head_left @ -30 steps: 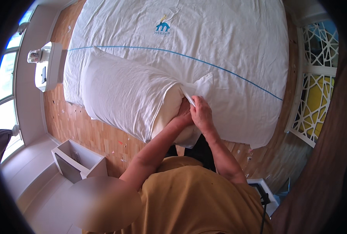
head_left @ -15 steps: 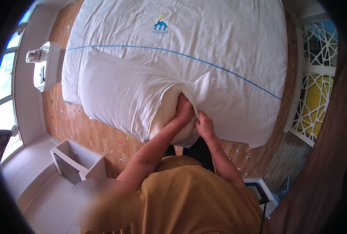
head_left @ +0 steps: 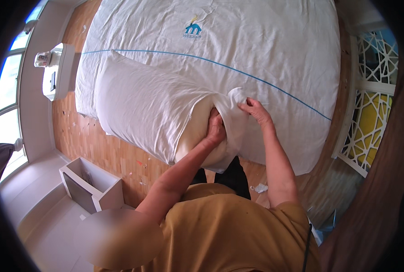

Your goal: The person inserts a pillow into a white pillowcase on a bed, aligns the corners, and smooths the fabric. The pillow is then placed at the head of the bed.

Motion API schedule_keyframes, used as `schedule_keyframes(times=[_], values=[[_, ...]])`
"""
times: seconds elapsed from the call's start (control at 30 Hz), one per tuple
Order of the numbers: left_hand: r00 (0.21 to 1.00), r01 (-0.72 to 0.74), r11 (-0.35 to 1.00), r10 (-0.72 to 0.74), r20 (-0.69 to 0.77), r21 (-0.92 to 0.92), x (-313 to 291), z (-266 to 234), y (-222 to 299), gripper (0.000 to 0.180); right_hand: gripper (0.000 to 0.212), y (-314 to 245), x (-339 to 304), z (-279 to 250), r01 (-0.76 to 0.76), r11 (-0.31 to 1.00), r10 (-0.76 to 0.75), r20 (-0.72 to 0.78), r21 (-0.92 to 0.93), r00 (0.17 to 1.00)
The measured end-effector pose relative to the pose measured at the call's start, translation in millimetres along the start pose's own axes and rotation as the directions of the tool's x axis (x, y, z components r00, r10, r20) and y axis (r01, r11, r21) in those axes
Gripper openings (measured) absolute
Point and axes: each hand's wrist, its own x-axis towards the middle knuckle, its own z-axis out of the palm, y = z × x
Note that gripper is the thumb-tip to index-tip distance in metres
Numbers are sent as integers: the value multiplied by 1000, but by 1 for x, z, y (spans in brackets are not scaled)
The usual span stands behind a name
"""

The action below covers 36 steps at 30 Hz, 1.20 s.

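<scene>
A plump pillow (head_left: 194,132) with a cream surface lies at the near edge of the bed, mostly covered by a white pillowcase (head_left: 138,97). The case's mouth faces me, and the pillow's end shows through it. My left hand (head_left: 217,128) reaches into that opening against the pillow; its fingertips are hidden under the fabric. To its right, my right hand (head_left: 257,112) pinches a corner of the pillowcase's loose end, holding the cloth up and outward. Beneath lies a white bed cover (head_left: 274,50) with a blue stripe and a small blue house emblem.
An open-topped white cabinet (head_left: 93,186) stands at lower left on the wooden floor (head_left: 120,152). A small white stand (head_left: 61,75) sits by the window, left of the bed. White lattice panels (head_left: 367,122) border the right side. Scraps (head_left: 259,187) litter the floor.
My right hand has moved up and to the right, from the case's lower edge to its far corner, drawing the loose cloth outward. My left hand stays in the opening.
</scene>
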Motion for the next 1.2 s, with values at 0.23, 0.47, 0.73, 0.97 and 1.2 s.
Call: schedule_keyframes(times=[0.23,0.47,0.73,0.97,1.2], values=[[996,68,994,-73,-56,-85,-3,2,-3,37,61,6,-19,12,-11,985,18,-43,172,999],[956,239,931,-275,-98,-276,6,-2,13,38,68,33,-41,47,24,998,-14,-158,65,987],[948,271,929,-303,-100,-251,0,1,5,34,28,63,-73,101,141,883,-422,-624,-449,657],[922,345,869,-384,-42,-354,-3,5,-2,34,12,60,-90,90,208,865,-462,-567,-456,682],[991,-100,966,76,107,237,10,-14,12,47,8,57,-88,82,278,925,-377,-542,-259,751]])
